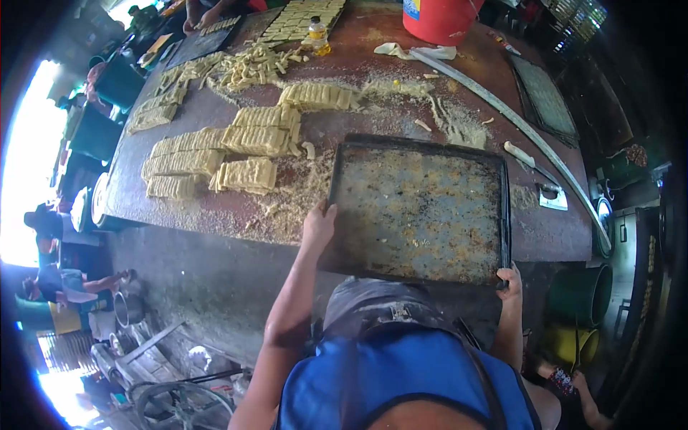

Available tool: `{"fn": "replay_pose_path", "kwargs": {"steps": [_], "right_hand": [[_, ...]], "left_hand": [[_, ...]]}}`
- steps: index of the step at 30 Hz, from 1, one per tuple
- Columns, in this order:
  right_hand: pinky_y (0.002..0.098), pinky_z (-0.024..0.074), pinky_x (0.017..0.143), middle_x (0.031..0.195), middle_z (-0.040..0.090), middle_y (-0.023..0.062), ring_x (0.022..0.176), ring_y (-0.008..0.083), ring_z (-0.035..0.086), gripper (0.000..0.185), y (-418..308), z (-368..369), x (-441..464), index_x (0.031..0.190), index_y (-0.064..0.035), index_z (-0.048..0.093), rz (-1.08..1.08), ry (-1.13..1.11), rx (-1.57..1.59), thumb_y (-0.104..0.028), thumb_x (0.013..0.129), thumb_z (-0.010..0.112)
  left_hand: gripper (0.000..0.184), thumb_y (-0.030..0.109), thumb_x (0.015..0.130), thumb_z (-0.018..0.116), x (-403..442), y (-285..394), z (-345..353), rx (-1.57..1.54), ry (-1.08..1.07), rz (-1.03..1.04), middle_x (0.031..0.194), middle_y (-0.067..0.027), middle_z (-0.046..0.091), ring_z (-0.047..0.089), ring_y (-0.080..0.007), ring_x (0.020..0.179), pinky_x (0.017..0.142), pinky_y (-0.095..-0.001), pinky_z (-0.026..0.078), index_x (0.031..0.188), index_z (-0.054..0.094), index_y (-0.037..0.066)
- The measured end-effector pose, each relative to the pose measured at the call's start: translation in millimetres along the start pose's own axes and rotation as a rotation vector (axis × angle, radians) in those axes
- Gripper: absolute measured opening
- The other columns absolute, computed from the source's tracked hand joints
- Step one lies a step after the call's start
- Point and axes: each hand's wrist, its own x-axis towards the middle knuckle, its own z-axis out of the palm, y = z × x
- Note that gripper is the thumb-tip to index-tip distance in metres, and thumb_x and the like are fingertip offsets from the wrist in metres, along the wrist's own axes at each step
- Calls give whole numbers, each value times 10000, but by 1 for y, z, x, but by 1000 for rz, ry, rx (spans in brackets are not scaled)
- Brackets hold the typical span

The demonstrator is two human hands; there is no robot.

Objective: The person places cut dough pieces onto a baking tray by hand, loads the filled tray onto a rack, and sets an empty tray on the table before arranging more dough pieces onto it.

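Observation:
A dark, worn baking tray with brown stains rests partly over the table's front edge, close to my body. My left hand grips its left rim, fingers closed round the edge. At the tray's lower right corner, my right hand is closed on the rim. Only a few pale crumbs lie on the tray's surface. To its left stand rows of cut pale dough strips, with another block of strips behind them.
The brown table is dusted with crumbs. A long metal bar, a white-handled knife and a scraper lie right. A red bucket, oil bottle and filled tray stand behind. Another person's hands are at far left.

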Motion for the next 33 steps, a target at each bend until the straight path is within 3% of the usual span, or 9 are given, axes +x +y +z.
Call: {"fn": "replay_pose_path", "kwargs": {"steps": [3, 8, 10, 14, 16, 20, 28, 30, 33], "right_hand": [[305, 498, 661, 752, 621, 27, 659, 153, 610, 312, 5, 13, 27, 991, -27, 626, 246, 108, -401, -56, 699, 734], [295, 509, 721, 818, 699, 68, 745, 167, 656, 267, 2, 36, 39, 903, 0, 688, 436, 148, -609, -152, 719, 808], [305, 512, 701, 816, 710, 76, 741, 167, 662, 322, -14, 57, 46, 855, 4, 690, 528, -91, -926, -253, 737, 844], [382, 504, 659, 773, 683, 122, 778, 234, 684, 367, -62, 144, 55, 871, 35, 668, 678, 85, -1716, -297, 797, 804], [408, 519, 689, 806, 686, 127, 819, 259, 695, 354, -58, 157, 59, 987, 18, 656, -24, 180, -1876, -274, 824, 774], [375, 556, 797, 1000, 713, 153, 914, 244, 709, 430, -15, 238, 83, 1199, 7, 605, -338, 121, -1485, -222, 860, 739], [369, 600, 872, 1168, 678, 177, 980, 250, 705, 443, 158, 446, 99, 1250, -16, 597, -325, -256, -972, -210, 880, 744], [360, 602, 836, 1105, 701, 175, 941, 240, 714, 423, 189, 492, 104, 1217, -5, 600, -624, -254, -1087, -205, 876, 749], [362, 591, 781, 1002, 723, 170, 881, 254, 724, 357, 198, 529, 94, 1151, 3, 619, -516, -170, -1179, -165, 865, 749]], "left_hand": [[431, 314, 949, 569, -13, 68, -26, 213, -38, -192, 1025, -246, 693, 653, -394, 1035, 890, -439, 491, 1260, 608, 19], [363, 311, 931, 583, 0, 54, -38, 441, 16, -77, 1014, -234, 701, 672, -382, 994, 861, -457, 514, 1203, 658, 82], [362, 306, 925, 589, 9, 73, -46, 536, -28, -54, 1010, -232, 702, 673, -383, 986, 862, -459, 517, 1200, 662, 82], [297, 312, 873, 663, 99, 85, -64, 397, 153, 122, 947, -187, 711, 672, -375, 948, 850, -465, 516, 1073, 725, 100], [256, 316, 857, 689, 143, 89, -65, 552, 221, 253, 962, -161, 710, 664, -356, 951, 836, -462, 515, 988, 733, 100], [242, 308, 849, 701, 176, 89, -70, 760, 33, 283, 1009, -149, 709, 653, -336, 1003, 845, -462, 507, 973, 723, 102], [264, 245, 894, 740, 168, 85, -122, -99, -502, 104, 940, -75, 725, 687, -144, 778, 633, -299, 561, 1051, 691, 38], [257, 229, 904, 726, 153, 100, -134, -69, -527, 89, 938, -80, 725, 687, -141, 767, 625, -289, 556, 1061, 681, 31], [261, 207, 908, 715, 153, 97, -140, 5, -554, 84, 910, -80, 721, 684, -139, 739, 599, -281, 549, 1086, 665, 24]]}}
